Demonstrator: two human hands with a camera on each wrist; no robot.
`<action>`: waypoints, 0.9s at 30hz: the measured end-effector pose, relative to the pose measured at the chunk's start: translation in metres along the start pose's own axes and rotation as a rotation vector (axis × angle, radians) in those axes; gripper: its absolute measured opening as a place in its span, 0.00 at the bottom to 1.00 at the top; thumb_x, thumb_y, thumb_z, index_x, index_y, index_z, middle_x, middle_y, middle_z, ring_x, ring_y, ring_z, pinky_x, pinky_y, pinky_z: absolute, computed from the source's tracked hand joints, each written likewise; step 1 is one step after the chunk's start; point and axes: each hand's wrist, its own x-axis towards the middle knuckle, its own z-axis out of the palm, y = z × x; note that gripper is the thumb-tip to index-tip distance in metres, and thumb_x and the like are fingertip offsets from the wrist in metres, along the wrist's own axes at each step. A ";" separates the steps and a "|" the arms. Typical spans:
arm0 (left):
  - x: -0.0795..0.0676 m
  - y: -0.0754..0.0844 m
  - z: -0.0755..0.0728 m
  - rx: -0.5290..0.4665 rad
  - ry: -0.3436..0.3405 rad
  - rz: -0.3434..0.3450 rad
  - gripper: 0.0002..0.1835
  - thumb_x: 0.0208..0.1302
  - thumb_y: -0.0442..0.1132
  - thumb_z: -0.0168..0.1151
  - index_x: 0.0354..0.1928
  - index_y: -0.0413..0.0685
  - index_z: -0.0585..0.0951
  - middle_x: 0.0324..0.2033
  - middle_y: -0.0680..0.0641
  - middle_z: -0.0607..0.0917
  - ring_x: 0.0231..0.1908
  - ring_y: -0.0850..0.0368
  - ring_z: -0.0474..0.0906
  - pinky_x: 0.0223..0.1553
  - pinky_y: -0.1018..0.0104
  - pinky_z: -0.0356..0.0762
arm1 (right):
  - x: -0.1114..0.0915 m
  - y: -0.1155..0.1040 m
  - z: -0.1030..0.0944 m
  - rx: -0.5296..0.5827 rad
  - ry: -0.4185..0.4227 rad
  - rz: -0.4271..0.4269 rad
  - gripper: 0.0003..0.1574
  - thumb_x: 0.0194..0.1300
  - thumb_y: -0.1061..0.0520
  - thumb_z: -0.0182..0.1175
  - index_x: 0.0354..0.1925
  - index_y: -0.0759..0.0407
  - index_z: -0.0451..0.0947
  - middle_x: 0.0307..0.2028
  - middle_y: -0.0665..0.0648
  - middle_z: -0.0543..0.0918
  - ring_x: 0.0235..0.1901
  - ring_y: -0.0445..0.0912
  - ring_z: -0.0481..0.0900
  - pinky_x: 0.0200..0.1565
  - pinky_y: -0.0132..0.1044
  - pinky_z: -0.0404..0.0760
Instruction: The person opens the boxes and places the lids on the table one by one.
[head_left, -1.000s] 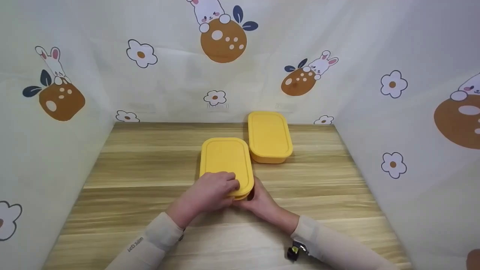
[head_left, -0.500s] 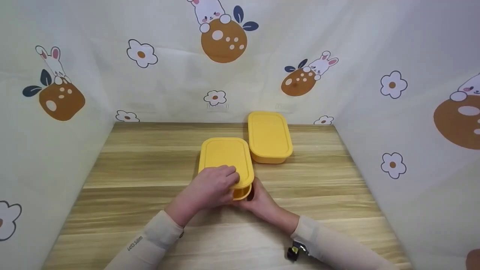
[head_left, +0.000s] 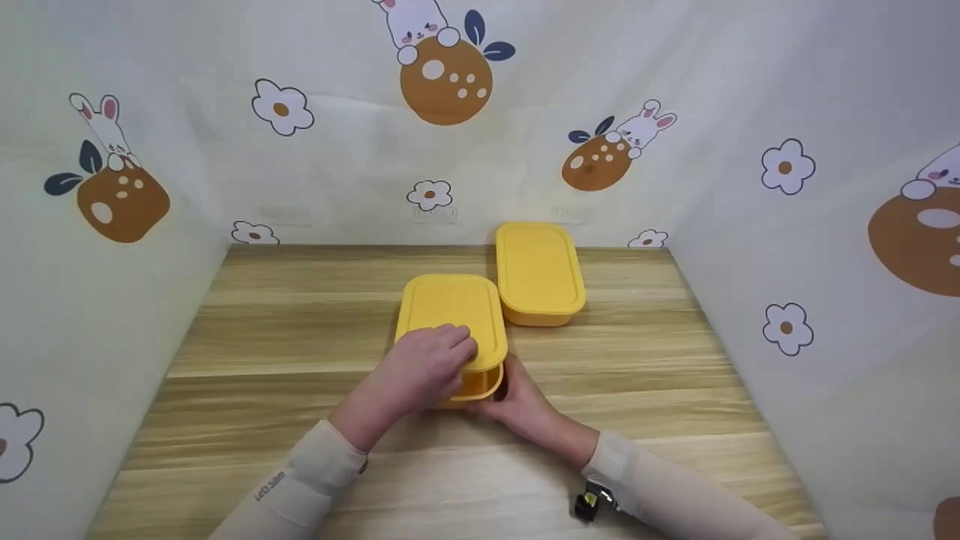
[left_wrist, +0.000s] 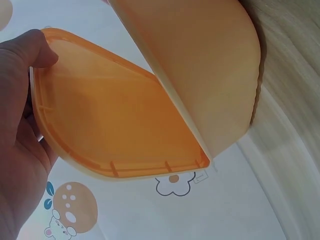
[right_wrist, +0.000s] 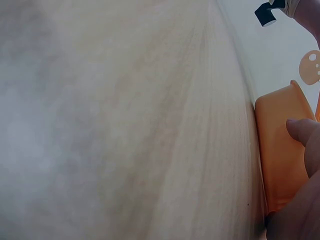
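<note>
A yellow rectangular food container with rounded corners stands on the wooden table. Its near edge is uncovered, and the lid is tilted up at that end. My left hand pinches the lid's near edge, thumb on the underside in the left wrist view, where the lid's inner face shows beside the container's wall. At the near right corner my right hand grips the base, its thumb on the near wall in the right wrist view. What the container holds inside is hidden.
A second yellow container, with its lid on, stands just behind and to the right. Fabric walls printed with rabbits and flowers enclose the wooden table at the back and sides.
My left hand has raised the lid's near edge and moved it slightly away from me, so the gap above the container has widened. My right hand and the second container stay in place.
</note>
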 end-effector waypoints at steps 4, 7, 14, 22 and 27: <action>0.000 -0.001 0.001 0.013 0.027 0.006 0.09 0.61 0.30 0.71 0.40 0.47 0.80 0.35 0.51 0.76 0.33 0.53 0.75 0.32 0.60 0.80 | -0.001 0.000 0.000 0.010 0.000 0.006 0.62 0.61 0.54 0.85 0.81 0.60 0.59 0.73 0.56 0.74 0.71 0.49 0.73 0.75 0.41 0.68; 0.001 -0.001 0.001 0.026 0.045 0.010 0.09 0.62 0.29 0.71 0.39 0.47 0.81 0.34 0.51 0.77 0.33 0.53 0.76 0.32 0.60 0.80 | 0.000 0.000 0.000 0.018 -0.005 0.007 0.63 0.61 0.54 0.85 0.82 0.59 0.58 0.74 0.56 0.73 0.72 0.49 0.73 0.76 0.41 0.68; 0.001 -0.001 0.000 0.048 0.040 0.005 0.07 0.66 0.31 0.72 0.40 0.46 0.81 0.35 0.51 0.77 0.32 0.54 0.75 0.31 0.62 0.80 | 0.000 0.002 0.000 0.012 -0.009 0.002 0.64 0.61 0.54 0.85 0.82 0.60 0.57 0.75 0.56 0.73 0.72 0.49 0.73 0.75 0.41 0.69; 0.002 -0.003 -0.003 0.040 0.080 -0.006 0.08 0.67 0.32 0.75 0.40 0.46 0.83 0.35 0.50 0.78 0.32 0.54 0.75 0.32 0.61 0.80 | 0.001 0.001 0.000 -0.001 0.002 0.009 0.65 0.59 0.54 0.86 0.83 0.57 0.58 0.74 0.54 0.73 0.72 0.47 0.73 0.76 0.42 0.68; 0.002 -0.006 -0.004 0.024 0.107 -0.009 0.07 0.65 0.28 0.72 0.39 0.46 0.83 0.34 0.50 0.77 0.32 0.54 0.75 0.31 0.61 0.79 | 0.000 -0.002 0.000 0.011 -0.004 -0.002 0.66 0.60 0.54 0.86 0.84 0.55 0.57 0.75 0.53 0.72 0.72 0.47 0.73 0.75 0.41 0.69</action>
